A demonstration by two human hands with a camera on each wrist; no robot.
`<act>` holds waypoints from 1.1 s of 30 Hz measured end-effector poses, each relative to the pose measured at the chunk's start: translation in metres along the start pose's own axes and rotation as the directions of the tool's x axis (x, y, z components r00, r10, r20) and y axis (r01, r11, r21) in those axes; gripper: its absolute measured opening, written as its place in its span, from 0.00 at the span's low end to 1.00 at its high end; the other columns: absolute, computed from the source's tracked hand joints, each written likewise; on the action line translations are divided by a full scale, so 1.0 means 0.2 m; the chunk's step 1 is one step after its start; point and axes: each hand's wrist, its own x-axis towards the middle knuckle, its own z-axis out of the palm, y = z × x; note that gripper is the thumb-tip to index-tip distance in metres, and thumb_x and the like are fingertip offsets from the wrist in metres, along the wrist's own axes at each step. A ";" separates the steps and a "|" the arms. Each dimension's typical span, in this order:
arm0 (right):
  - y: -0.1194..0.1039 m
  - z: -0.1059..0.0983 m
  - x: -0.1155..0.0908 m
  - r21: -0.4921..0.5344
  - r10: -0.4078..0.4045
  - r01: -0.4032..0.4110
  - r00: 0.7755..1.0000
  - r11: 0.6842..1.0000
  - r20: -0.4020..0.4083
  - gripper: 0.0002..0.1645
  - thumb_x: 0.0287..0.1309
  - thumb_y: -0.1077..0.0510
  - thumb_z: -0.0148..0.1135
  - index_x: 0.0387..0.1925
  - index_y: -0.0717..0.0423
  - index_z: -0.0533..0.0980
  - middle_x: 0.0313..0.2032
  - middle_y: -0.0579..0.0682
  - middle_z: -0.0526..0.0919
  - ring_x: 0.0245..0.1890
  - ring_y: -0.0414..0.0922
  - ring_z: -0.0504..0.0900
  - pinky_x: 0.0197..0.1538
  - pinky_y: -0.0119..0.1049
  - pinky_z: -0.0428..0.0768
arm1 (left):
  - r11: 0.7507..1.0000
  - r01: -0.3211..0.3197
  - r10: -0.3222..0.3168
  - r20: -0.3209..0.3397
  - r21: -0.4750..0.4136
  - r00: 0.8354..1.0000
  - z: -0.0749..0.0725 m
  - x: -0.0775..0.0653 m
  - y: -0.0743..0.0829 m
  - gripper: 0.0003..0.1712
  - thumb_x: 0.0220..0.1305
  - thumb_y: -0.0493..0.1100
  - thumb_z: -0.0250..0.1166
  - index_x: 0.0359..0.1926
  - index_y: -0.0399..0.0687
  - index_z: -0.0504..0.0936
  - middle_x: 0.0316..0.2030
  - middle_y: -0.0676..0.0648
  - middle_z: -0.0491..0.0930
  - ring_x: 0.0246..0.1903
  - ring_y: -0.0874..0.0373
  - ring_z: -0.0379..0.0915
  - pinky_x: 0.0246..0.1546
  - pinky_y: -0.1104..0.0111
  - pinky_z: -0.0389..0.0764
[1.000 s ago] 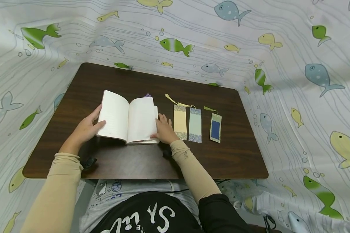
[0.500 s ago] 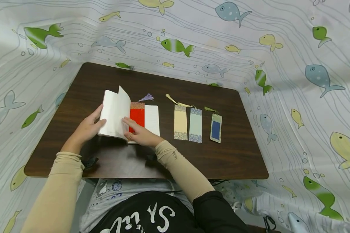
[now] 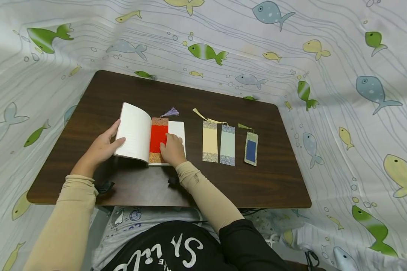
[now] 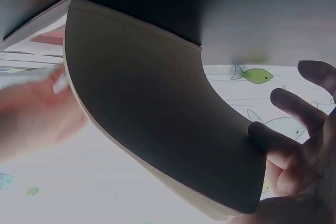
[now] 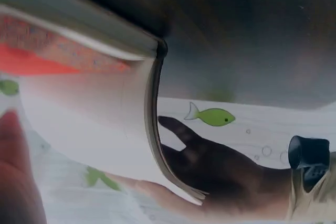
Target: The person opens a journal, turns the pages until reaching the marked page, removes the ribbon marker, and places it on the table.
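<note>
A notebook lies open on the table, its left pages (image 3: pixel 133 131) raised and curved. My left hand (image 3: pixel 101 148) holds that side, thumb on the page and fingers behind the cover (image 4: pixel 157 108), as the left wrist view shows. On the right page rests a red bookmark (image 3: pixel 158 139) with patterned ends and a purple tassel (image 3: pixel 171 112) beyond the top edge. Over its right edge hovers my right hand (image 3: pixel 174 150), fingers bent and thumb and index finger apart. In the right wrist view a blurred fingertip (image 5: pixel 13 145) stands clear of the bookmark.
Right of the notebook lie a yellow bookmark (image 3: pixel 210 141), a pale green one (image 3: pixel 227 145) and a smaller one with a blue panel (image 3: pixel 251 148), all tasselled. The brown table (image 3: pixel 274 180) is surrounded by fish-patterned cloth (image 3: pixel 230 37).
My right hand has turned the right-hand pages over to the left, uncovering the red bookmark, then moved back right over it. My left hand keeps its hold on the notebook.
</note>
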 end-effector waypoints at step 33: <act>0.61 -0.20 0.18 0.023 0.244 -0.247 0.966 0.969 0.082 0.33 0.61 0.56 0.64 0.67 0.47 0.69 0.58 0.58 0.72 0.54 0.55 0.71 0.56 0.44 0.76 | 0.999 -0.042 0.042 -0.001 -0.018 0.999 0.00 -0.01 -0.02 0.43 0.73 0.58 0.48 0.75 0.70 0.30 0.75 0.57 0.31 0.75 0.44 0.28 0.66 0.36 0.44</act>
